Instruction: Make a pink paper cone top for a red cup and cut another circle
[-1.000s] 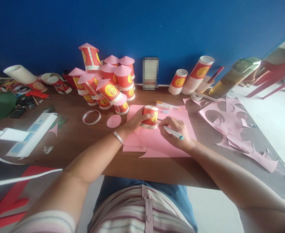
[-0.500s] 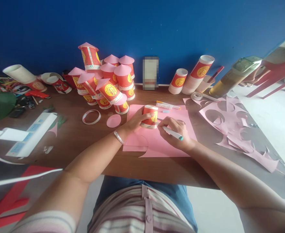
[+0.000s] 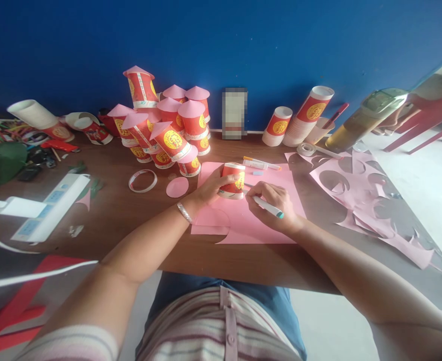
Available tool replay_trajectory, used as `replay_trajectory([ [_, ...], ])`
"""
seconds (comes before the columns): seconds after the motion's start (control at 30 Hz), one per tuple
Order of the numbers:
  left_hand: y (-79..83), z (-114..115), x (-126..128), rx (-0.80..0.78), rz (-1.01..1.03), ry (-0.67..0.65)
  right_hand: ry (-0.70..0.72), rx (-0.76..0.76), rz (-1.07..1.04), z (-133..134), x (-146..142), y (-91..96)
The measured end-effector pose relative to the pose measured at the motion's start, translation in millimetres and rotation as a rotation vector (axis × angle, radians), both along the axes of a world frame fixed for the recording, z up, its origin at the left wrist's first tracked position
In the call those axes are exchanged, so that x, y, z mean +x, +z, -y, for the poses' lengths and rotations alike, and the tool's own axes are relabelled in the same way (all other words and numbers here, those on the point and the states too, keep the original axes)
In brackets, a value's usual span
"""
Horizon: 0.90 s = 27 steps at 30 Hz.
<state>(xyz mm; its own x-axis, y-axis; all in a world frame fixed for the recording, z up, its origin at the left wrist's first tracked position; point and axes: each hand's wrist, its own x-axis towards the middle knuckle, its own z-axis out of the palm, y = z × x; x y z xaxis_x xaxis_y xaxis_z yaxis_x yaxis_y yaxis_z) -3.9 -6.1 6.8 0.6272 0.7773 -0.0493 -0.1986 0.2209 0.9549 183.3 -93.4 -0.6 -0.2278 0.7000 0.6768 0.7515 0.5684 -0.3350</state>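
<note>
My left hand (image 3: 214, 185) is wrapped round a red paper cup (image 3: 234, 176) with a yellow emblem and pale bands at both ends. In my right hand (image 3: 274, 203) is a white marker (image 3: 267, 206) with a teal end, its other end pointing at the cup's lower right edge. Whether the tip touches the cup I cannot tell. Both hands are over a pink paper sheet (image 3: 258, 231) lying on the brown table. Behind the cup, on the sheet, lies a white and orange marker (image 3: 260, 164).
Stacked red cups with pink cone tops (image 3: 173, 140) stand at back left. A roll of tape (image 3: 142, 181) and a pink paper disc (image 3: 177, 187) lie left of the sheet. Paper scraps (image 3: 371, 205) spread rightward; a power strip (image 3: 50, 208) lies left. Cup stacks (image 3: 307, 118) stand behind.
The whole view has shifted very slightly. Both hands keep their hold on the cup and the marker, with hardly any movement.
</note>
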Motion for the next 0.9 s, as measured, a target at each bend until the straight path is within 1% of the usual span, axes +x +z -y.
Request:
replay_trajectory([
  [0.17, 1.5, 0.5, -0.2, 0.001, -0.013, 0.005, 0.031, 0.011, 0.001, 1.7, -1.1, 2.8],
  [0.3, -0.1, -0.1, 0.0, -0.004, -0.026, 0.020, 0.026, 0.015, -0.003, 2.0, -2.6, 3.0],
  [0.53, -6.5, -2.2, 1.5, -0.019, -0.010, -0.001, 0.029, 0.008, -0.014, 3.0, -4.6, 4.7],
  [0.73, -6.4, -2.4, 3.0, -0.003, 0.003, -0.022, 0.036, -0.021, -0.022, 3.3, -5.1, 5.9],
  [0.9, -4.5, -0.9, 3.2, 0.016, -0.015, -0.022, 0.078, 0.025, -0.043, 3.9, -5.4, 8.0],
])
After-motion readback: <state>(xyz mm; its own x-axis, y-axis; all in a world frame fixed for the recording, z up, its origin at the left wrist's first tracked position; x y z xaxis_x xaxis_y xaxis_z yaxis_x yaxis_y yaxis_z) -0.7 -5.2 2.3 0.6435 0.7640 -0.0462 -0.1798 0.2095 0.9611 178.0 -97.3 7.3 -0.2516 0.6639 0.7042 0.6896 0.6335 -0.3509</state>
